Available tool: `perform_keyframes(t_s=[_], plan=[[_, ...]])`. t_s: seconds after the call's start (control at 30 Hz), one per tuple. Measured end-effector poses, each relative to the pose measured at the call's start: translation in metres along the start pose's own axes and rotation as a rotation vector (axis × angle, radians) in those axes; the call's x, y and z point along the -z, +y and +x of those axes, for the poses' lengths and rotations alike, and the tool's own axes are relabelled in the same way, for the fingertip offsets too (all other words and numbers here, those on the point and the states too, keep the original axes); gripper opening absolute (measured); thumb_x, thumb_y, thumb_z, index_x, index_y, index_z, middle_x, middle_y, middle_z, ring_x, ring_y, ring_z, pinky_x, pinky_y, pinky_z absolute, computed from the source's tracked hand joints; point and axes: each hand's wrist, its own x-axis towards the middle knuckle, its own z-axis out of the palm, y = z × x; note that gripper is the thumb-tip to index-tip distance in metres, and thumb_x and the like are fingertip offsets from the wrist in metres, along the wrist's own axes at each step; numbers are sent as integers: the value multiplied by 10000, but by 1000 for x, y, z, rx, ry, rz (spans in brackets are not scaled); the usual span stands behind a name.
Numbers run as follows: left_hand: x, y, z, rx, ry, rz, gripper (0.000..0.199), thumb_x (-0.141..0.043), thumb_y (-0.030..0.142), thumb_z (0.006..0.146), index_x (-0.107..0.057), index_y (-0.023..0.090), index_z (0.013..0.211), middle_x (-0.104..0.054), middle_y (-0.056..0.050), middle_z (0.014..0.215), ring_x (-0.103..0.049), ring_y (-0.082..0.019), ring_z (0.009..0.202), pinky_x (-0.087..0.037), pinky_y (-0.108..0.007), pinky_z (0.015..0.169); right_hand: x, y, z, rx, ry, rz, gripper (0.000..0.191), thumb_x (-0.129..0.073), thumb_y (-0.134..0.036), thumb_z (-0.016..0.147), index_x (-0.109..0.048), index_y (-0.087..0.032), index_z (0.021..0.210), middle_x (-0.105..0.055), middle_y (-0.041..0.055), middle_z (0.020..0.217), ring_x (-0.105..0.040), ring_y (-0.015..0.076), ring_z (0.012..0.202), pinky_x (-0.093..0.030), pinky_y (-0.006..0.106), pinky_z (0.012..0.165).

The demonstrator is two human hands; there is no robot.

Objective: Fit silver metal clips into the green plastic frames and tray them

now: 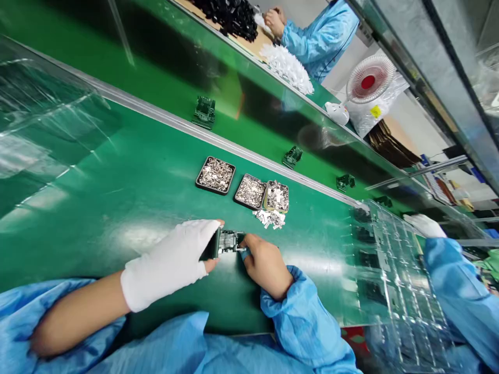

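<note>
My left hand [173, 259], in a white fingerless glove, grips the dark left end of a small green and black assembly [229, 241] just above the green table. Bare and bent at the fingers, my right hand [267, 262] pinches the right end of the same assembly. Fine detail between the fingertips is too small to tell. Beyond the hands stand a black tray of small metal parts [215, 175], a second such tray [250, 191] and a yellowish tray [277, 196]. Loose metal pieces [270, 218] lie in front of the last two.
Green assemblies [204, 111] [292, 156] sit spaced along the strip behind the metal rail [167, 117]. Clear plastic trays [401, 275] are at the right, more plastic [35, 130] at the left. Another person's gloved hand [424, 225] is far right; a person in blue works across the line.
</note>
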Motion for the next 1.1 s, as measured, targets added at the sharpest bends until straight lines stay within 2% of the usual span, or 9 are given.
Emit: perform_keyframes(t_s=[0.2,0.33,0.47,0.63,0.77,0.87,0.93,1.03,1.1], plan=[[9,0,0,-77,80,8,456,-602,269,709,-493,216,1149,-639,-96,1123,-621,-297,1036,-516,-439,889,0,22,5,66,124,261,159,-484,-114,825,-590,-198,908,-659,15,860,-603,149,782,-450,247,712],[9,0,-2,-161,225,-5,451,-603,285,762,-451,223,1181,-597,-114,1202,-589,-301,1105,-498,-472,932,2,29,6,112,217,199,187,-502,-83,813,-635,-187,895,-645,45,917,-577,173,880,-446,301,811],[6,0,-3,-184,216,-19,468,-606,327,786,-422,226,1204,-581,-126,1223,-572,-302,1133,-484,-491,959,7,23,4,208,299,390,179,-497,-186,893,-669,-194,945,-654,57,1013,-572,172,985,-420,328,918],[5,1,-3,-231,201,-27,590,-603,417,795,-371,203,1293,-540,-145,1285,-544,-307,1172,-464,-479,987,4,12,0,177,270,685,223,-482,-348,915,-617,-174,881,-645,21,842,-604,138,788,-482,261,734],[6,1,-2,-271,183,-8,829,-521,637,783,-267,158,1412,-450,-189,1377,-487,-347,1227,-439,-494,1004,-3,6,-5,358,481,374,163,-499,-313,904,-597,-187,933,-658,64,936,-596,169,884,-470,322,835],[5,-1,0,-306,191,98,727,-509,587,818,-346,148,1375,-536,-172,1290,-538,-329,1164,-473,-465,949,-7,3,-7,588,489,19,208,-450,-249,919,-589,-200,1067,-658,91,1072,-573,189,985,-358,411,1017],[4,-2,2,-346,151,159,599,-514,519,834,-441,146,1298,-593,-151,1210,-576,-310,1101,-489,-442,916,-5,4,-6,662,446,-51,217,-461,-246,917,-584,-208,1091,-661,78,1094,-576,184,980,-316,418,1054],[4,-2,4,-398,98,205,498,-505,441,835,-497,131,1224,-584,-162,1218,-570,-308,1102,-485,-438,918,7,19,-1,624,425,54,180,-500,-295,912,-599,-221,1042,-680,48,1036,-591,175,964,-381,371,985],[5,-2,4,-428,79,208,483,-500,397,833,-484,122,1230,-565,-173,1243,-556,-305,1125,-482,-431,926,17,35,3,392,522,111,164,-464,-247,923,-613,-206,977,-678,53,971,-589,180,932,-433,331,868]])
